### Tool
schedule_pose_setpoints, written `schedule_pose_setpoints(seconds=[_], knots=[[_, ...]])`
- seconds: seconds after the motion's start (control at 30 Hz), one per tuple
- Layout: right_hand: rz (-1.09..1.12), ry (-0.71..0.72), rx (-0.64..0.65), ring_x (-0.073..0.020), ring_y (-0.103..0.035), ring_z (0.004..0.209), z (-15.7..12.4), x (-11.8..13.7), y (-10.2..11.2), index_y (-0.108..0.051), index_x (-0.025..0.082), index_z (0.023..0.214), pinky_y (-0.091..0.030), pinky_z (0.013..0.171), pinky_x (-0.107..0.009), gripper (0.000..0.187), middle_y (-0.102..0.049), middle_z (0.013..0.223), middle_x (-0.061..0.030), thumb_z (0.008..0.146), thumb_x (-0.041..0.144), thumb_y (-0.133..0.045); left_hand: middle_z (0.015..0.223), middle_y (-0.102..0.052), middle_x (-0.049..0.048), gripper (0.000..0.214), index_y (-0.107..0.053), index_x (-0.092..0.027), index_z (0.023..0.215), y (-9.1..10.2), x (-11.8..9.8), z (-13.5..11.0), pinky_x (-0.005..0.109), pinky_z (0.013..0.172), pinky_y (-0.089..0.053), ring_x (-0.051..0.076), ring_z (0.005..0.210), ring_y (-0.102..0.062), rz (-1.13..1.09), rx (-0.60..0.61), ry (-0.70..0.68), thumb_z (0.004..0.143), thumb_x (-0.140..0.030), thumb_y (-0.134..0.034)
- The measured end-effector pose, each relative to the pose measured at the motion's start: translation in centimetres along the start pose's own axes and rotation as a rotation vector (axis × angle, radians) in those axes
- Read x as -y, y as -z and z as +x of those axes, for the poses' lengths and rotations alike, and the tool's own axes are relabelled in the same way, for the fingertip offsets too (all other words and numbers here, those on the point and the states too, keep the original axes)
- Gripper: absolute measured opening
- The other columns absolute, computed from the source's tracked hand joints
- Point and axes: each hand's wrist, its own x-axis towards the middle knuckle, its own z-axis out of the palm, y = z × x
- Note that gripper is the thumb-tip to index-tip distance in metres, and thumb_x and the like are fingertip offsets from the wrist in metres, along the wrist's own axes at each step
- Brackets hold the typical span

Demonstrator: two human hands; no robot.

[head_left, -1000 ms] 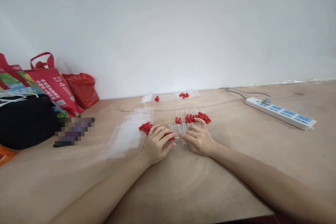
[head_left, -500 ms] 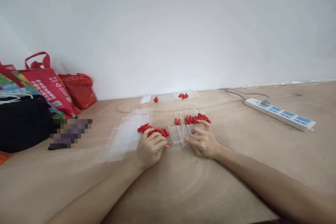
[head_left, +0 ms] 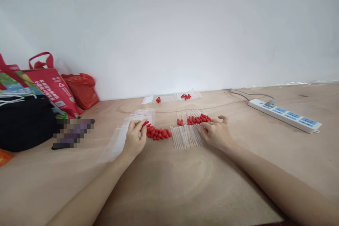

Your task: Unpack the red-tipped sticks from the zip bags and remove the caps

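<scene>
My left hand (head_left: 135, 137) pinches a small red rubber bulb (head_left: 145, 123) between thumb and fingers, just above the left end of a pile of similar red bulbs (head_left: 159, 134). To the right of that pile lies a row of thin clear dropper tubes (head_left: 185, 137) side by side. At the row's right end, the thumb and fingers of my right hand (head_left: 218, 133) close on a clear tube, mostly hidden, with the little finger lifted. Behind the row lie several droppers (head_left: 197, 120), clear stems with red bulbs fitted, bulbs toward me.
Flat clear zip bags (head_left: 124, 130) lie under and beyond my left hand. Near the wall rests another bag (head_left: 166, 99) with tubes and red bulbs. A white power strip (head_left: 284, 116) stands right; red bags (head_left: 53, 88), a black bag (head_left: 26, 123) and a blurred-out object (head_left: 74, 134) are left.
My left hand has moved left and lifted from the bulb pile with a red bulb. My right hand has shifted right along the tubes, uncovering more of the row.
</scene>
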Motion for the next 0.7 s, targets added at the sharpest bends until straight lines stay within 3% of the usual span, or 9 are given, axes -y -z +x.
schedule_pose_setpoints(seconds=[0.1, 0.2, 0.4, 0.7], knots=[[-0.008, -0.029, 0.052, -0.0166, -0.057, 0.072, -0.2, 0.7, 0.0, -0.065, 0.022, 0.081, -0.019, 0.082, -0.038, 0.023, -0.068, 0.071, -0.0031, 0.08, 0.021, -0.042, 0.082, -0.056, 0.0046, 0.029, -0.057, -0.016, 0.101, 0.1, 1.3, 0.4, 0.026, 0.058, -0.046, 0.014, 0.066, -0.054, 0.022, 0.02, 0.133, 0.079, -0.029, -0.042], [-0.007, -0.069, 0.102, -0.0154, -0.058, 0.07, -0.4, 1.4, -0.1, -0.064, 0.021, 0.079, -0.023, 0.071, -0.033, 0.023, -0.068, 0.074, -0.0023, 0.078, 0.018, -0.042, 0.082, -0.06, 0.0032, 0.03, -0.056, -0.017, 0.101, -0.1, 2.2, 0.6, 0.026, 0.059, -0.045, 0.015, 0.066, -0.055, 0.055, 0.043, 0.198, 0.076, -0.032, -0.046], [-0.011, -0.129, 0.158, -0.016, -0.06, 0.066, -0.6, 1.8, -0.6, -0.06, 0.021, 0.072, -0.026, 0.06, -0.03, 0.019, -0.067, 0.077, -0.0022, 0.078, 0.018, -0.042, 0.08, -0.065, 0.0023, 0.028, -0.057, -0.019, 0.096, -0.8, 2.8, 0.8, 0.028, 0.064, -0.044, 0.018, 0.07, -0.057, 0.12, 0.095, 0.211, 0.073, -0.034, -0.049], [0.176, -0.302, 0.232, -0.0188, -0.062, 0.07, -0.1, 1.4, -0.5, -0.061, 0.021, 0.091, -0.035, 0.064, -0.028, 0.02, -0.068, 0.069, -0.0012, 0.079, 0.027, -0.046, 0.081, -0.067, 0.0021, 0.029, -0.057, -0.02, 0.097, -1.2, 3.0, 0.6, 0.03, 0.068, -0.044, 0.019, 0.073, -0.06, 0.107, 0.178, 0.199, 0.074, -0.036, -0.049]])
